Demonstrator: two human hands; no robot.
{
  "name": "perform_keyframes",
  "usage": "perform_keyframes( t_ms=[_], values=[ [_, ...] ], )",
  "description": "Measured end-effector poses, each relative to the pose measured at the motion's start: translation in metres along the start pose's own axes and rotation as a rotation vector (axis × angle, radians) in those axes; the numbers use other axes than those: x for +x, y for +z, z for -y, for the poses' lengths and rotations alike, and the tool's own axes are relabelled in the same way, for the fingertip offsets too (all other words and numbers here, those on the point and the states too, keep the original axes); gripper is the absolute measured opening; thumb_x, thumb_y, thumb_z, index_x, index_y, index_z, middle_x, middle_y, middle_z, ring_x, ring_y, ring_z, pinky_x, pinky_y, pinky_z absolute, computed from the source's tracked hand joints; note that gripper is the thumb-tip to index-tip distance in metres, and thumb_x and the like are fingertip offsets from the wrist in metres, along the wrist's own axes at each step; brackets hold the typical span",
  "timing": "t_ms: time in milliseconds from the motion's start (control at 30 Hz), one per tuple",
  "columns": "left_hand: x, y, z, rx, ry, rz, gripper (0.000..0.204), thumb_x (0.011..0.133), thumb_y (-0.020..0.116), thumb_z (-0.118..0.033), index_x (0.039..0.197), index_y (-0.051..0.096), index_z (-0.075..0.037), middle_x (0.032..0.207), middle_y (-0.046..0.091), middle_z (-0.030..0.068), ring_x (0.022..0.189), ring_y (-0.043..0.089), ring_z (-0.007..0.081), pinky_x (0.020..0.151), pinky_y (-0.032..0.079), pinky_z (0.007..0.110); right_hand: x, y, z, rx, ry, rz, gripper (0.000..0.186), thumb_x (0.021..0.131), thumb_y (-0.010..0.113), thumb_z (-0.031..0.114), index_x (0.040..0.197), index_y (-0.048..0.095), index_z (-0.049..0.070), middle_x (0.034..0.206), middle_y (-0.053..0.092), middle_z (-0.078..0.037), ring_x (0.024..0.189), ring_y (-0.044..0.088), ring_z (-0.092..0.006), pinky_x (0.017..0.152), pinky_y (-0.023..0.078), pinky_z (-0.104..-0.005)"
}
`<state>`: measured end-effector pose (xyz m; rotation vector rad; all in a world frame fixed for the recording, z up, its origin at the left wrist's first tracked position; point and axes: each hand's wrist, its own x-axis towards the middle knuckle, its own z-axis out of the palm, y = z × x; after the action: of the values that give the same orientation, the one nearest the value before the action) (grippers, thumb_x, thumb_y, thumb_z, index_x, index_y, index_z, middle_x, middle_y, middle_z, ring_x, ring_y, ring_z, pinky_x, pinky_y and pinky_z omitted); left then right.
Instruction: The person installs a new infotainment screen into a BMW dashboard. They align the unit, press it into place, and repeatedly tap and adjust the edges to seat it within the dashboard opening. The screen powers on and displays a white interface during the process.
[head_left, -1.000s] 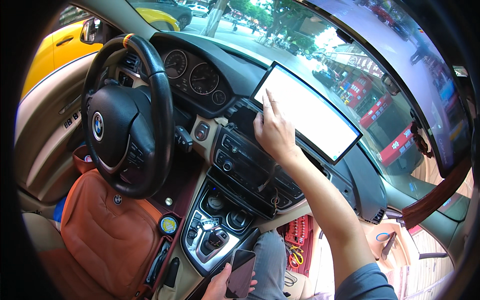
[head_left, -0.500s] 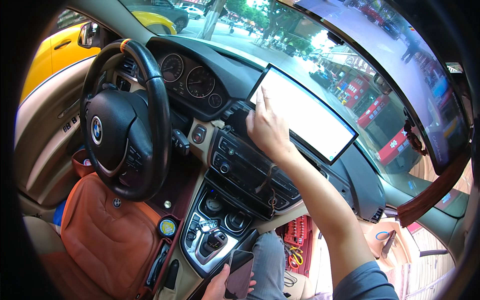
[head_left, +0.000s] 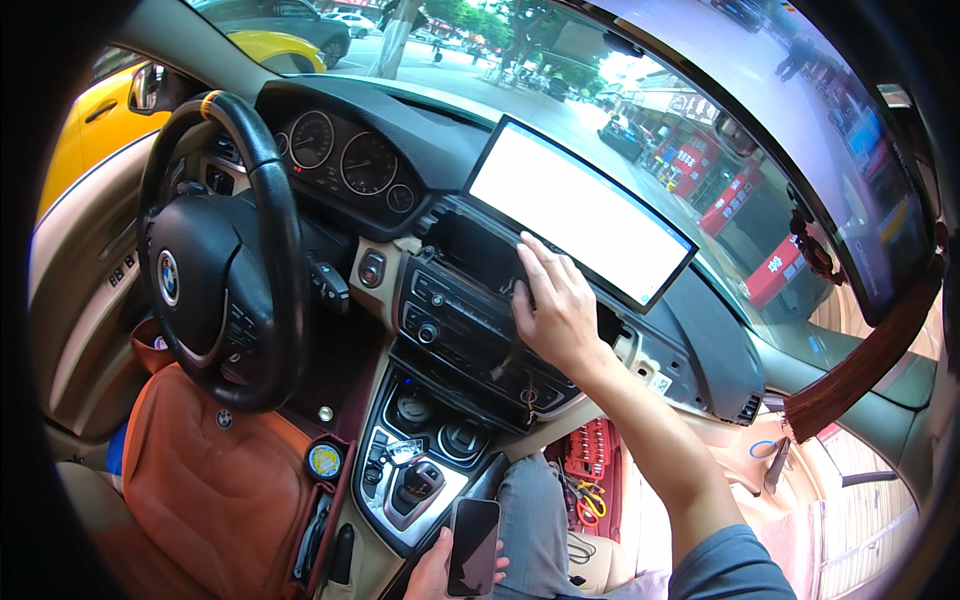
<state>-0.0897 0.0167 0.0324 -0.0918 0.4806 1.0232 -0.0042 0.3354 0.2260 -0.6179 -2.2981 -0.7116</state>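
My right hand [head_left: 560, 312] is just below the lower edge of a wide touchscreen [head_left: 590, 215] mounted on the dashboard. Its fingers are extended, the thumb is apart, and it holds nothing. Whether a fingertip touches the screen's edge I cannot tell. The display glows almost fully white. Low in view, my left hand [head_left: 430, 570] grips a smartphone [head_left: 474, 548] with a dark face, thumb on one side and fingertips on the other. Behind and below the screen, the dashboard has an open cavity [head_left: 470, 248] above the radio panel [head_left: 460, 315].
The steering wheel [head_left: 270, 190] stands at left, over an orange seat cover [head_left: 215, 480]. Between the seats is the gear selector [head_left: 415, 485]. A loose cable [head_left: 507, 362] hangs before the radio panel. A red tool set [head_left: 588, 450] and yellow-handled pliers [head_left: 592, 503] lie in the passenger footwell.
My right hand has moved down from the upper left of the screen's face to below its lower edge. My left hand still holds the phone. The view has shifted slightly.
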Motion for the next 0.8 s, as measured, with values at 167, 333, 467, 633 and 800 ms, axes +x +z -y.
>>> perform_keyframes(
  t_ms=[167,333,467,633,800],
  values=[
    [0.001,0.001,0.001,-0.004,-0.032,-0.088,0.069,0.109,0.037,-0.057,0.136,0.06,0.002,0.121,0.071,0.0192,0.1,0.072,0.0331,0.086,0.06,0.045,-0.045,-0.028,-0.027,-0.024,0.086,-0.148,0.052,0.082,0.065,-0.004,0.134,0.059,-0.005,0.131,0.066,-0.022,0.117,0.063,-0.0392,0.104,0.048,-0.0452],
    [0.001,0.002,0.0,0.017,-0.033,-0.09,0.069,0.108,0.038,-0.057,0.135,0.06,0.002,0.119,0.071,0.0187,0.099,0.072,0.0323,0.083,0.06,0.044,-0.07,-0.046,-0.071,-0.08,0.293,-0.485,0.06,0.087,0.06,0.002,0.145,0.048,-0.007,0.15,0.047,-0.025,0.137,0.046,-0.0388,0.109,0.04,-0.0489],
    [0.002,-0.001,0.0,0.036,-0.041,-0.057,0.069,0.109,0.037,-0.057,0.135,0.06,0.002,0.118,0.071,0.0185,0.098,0.072,0.0318,0.083,0.06,0.044,-0.072,-0.046,-0.109,0.119,0.591,-0.667,0.044,0.102,0.053,0.014,0.144,0.052,-0.001,0.141,0.055,-0.014,0.125,0.054,-0.0234,0.1,0.045,-0.0349],
    [0.003,-0.001,0.001,0.032,-0.04,-0.064,0.069,0.109,0.037,-0.057,0.135,0.06,0.002,0.118,0.071,0.0182,0.098,0.072,0.0318,0.082,0.06,0.043,-0.075,-0.039,-0.143,0.641,0.951,-0.73,0.034,0.112,0.047,0.025,0.125,0.067,0.002,0.102,0.067,0.003,0.083,0.057,-0.0049,0.071,0.046,-0.0218],
    [0.003,0.001,0.003,0.038,-0.049,-0.109,0.069,0.109,0.037,-0.057,0.135,0.06,0.002,0.117,0.072,0.0179,0.098,0.072,0.0316,0.082,0.06,0.042,-0.082,-0.036,-0.144,0.612,0.931,-0.637,0.038,0.112,0.047,0.028,0.119,0.071,0.0,0.093,0.065,0.002,0.076,0.051,-0.0053,0.067,0.043,-0.0219]
  ],
)
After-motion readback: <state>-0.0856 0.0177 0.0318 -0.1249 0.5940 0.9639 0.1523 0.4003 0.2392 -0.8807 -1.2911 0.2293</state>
